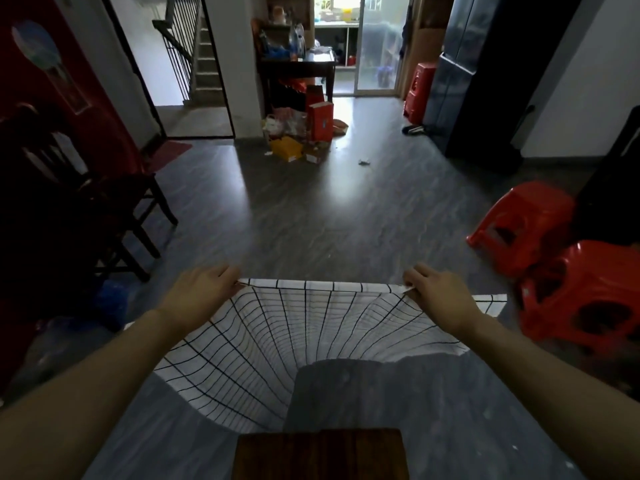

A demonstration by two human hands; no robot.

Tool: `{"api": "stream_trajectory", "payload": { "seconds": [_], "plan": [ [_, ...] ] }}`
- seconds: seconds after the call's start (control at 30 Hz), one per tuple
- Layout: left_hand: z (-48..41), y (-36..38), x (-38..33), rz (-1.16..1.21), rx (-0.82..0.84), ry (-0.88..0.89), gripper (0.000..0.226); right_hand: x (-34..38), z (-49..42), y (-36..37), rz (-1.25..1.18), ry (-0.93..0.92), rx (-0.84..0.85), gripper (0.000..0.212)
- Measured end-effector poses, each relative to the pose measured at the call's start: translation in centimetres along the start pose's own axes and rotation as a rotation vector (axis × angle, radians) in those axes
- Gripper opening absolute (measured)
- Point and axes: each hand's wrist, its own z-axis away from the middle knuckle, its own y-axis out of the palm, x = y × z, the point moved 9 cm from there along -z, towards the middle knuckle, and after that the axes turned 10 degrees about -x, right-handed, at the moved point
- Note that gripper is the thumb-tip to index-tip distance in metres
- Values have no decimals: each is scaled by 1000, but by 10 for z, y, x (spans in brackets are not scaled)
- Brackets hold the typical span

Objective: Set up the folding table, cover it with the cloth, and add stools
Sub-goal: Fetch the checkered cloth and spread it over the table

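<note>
The white, black-gridded fabric cloth point(311, 334) is being held spread just beyond the brown wooden tabletop point(318, 455), its far edge being pinched by the left hand point(204, 289) and the right hand point(438, 291), and a skewed drape is being risked should either pinch slip.

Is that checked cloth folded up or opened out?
Opened out. The left hand and right hand each pinch its top edge, and the cloth hangs stretched between them, not lying on the wooden tabletop.
</note>
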Motion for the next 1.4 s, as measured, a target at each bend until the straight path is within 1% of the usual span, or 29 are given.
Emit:
{"api": "stream_trajectory", "payload": {
  "seconds": [0.07,0.17,0.3,0.37,0.4,0.47,0.5,0.53,0.63,0.7,0.8,0.87,0.97,1.03,1.1,1.17,1.3,1.4],
  "plan": [
    [15,2,-8,27,23,20,29,3,15,2,-10,-8,16,18],
    [40,4,-21,56,64,14,27,16,39,2,-28,-41,20,22],
    [74,6,-35,84,151,42,29,33,73,0,-22,-26,52,29],
    [92,12,-40,69,233,41,22,42,93,-2,-18,-4,69,29],
    [102,16,-42,61,283,34,17,46,102,-2,-23,9,82,27],
    [122,23,-49,45,325,14,5,55,121,0,-14,46,123,20],
    [133,26,-52,11,362,-4,4,60,130,1,8,69,151,15],
    [145,29,-55,-21,389,-30,8,65,139,2,29,95,180,10],
    [181,28,-64,-7,372,-107,18,85,170,1,69,159,244,5],
    [206,21,-77,-5,350,-89,20,99,194,0,72,188,276,6],
    [242,4,-96,19,291,-46,32,117,233,0,81,207,309,6],
    [266,1,-106,62,291,-39,28,128,258,1,86,209,324,5],
    [300,-6,-124,126,228,-31,24,146,296,2,74,218,318,6],
    [324,-4,-135,141,250,-45,17,158,322,4,49,254,323,6],
    [346,-4,-146,175,263,-59,18,170,349,6,49,272,343,8],
    [365,-10,-157,187,234,-49,27,180,372,4,33,281,328,11],
    [398,-14,-175,219,193,-62,32,196,407,-9,-67,255,213,21],
    [420,-14,-188,239,164,-59,37,201,430,-10,-112,255,198,18]
  ]
}}
